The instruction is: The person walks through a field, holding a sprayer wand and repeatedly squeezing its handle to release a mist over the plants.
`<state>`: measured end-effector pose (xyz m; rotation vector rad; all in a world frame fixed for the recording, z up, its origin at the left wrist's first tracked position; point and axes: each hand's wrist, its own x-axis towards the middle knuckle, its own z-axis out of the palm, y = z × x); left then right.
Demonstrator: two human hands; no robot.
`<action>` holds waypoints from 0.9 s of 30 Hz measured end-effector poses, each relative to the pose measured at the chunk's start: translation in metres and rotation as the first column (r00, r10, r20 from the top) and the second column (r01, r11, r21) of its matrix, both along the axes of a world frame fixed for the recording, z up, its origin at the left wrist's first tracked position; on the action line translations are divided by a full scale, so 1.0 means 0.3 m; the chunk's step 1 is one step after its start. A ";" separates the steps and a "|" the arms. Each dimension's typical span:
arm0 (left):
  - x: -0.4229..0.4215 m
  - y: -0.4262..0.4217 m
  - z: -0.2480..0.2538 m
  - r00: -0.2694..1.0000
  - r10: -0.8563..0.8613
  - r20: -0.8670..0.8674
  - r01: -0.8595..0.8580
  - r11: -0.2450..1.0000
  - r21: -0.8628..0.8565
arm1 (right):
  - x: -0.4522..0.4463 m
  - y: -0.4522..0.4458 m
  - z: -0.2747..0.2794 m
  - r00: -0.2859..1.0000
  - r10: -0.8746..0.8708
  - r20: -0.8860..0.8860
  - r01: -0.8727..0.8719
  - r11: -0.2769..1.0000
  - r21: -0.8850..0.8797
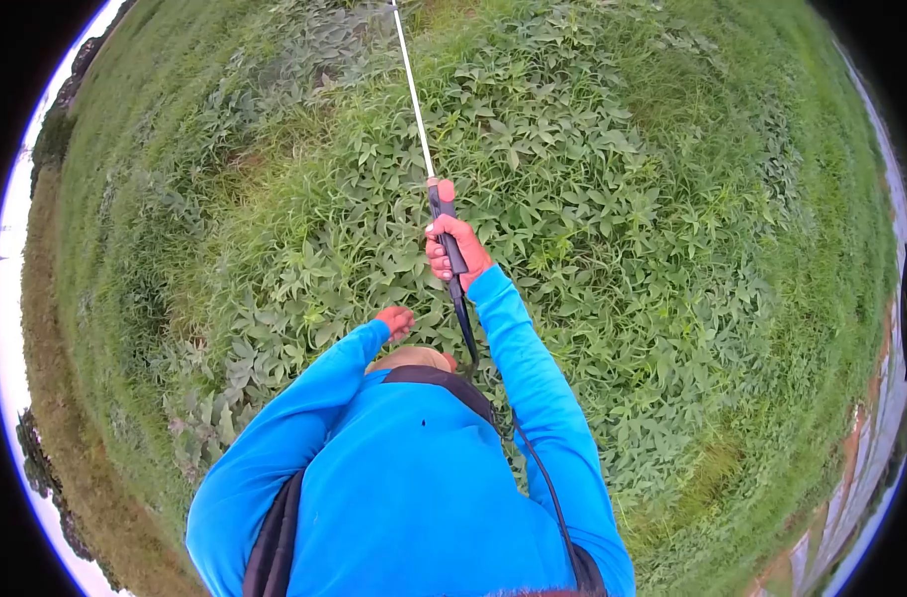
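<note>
My right hand point(455, 249) is closed around the dark handle of a spray wand point(415, 95). The wand's long pale tube points forward over the plants and runs out at the top of the view. A black hose point(465, 323) curves from the handle down toward my waist. In front of my belly is my left hand point(398, 321), apart from the wand. Its fingers are loosely bent, and I see nothing in them.
Leafy green crop plants point(573, 199) mixed with tall grass point(284, 199) surround me. Dark straps point(272, 537) and a thin black cord point(548, 478) lie over my blue shirt. Pale sheeting point(861, 478) stretches along the far right.
</note>
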<state>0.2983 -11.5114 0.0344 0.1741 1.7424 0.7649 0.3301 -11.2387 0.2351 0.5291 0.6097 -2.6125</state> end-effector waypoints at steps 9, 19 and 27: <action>0.034 0.103 -0.099 0.998 -0.014 0.058 0.015 1.000 -0.020 | 0.444 0.134 0.054 0.948 -0.215 0.233 0.195 0.975 0.108; 0.098 0.194 -0.133 0.991 -0.090 0.102 0.093 0.995 -0.024 | 1.074 0.064 0.249 0.723 -0.597 0.348 0.599 0.793 0.116; 0.070 0.277 -0.144 0.985 -0.116 0.128 0.112 0.993 0.037 | 1.459 0.064 0.255 0.447 -0.845 0.293 0.829 0.514 0.220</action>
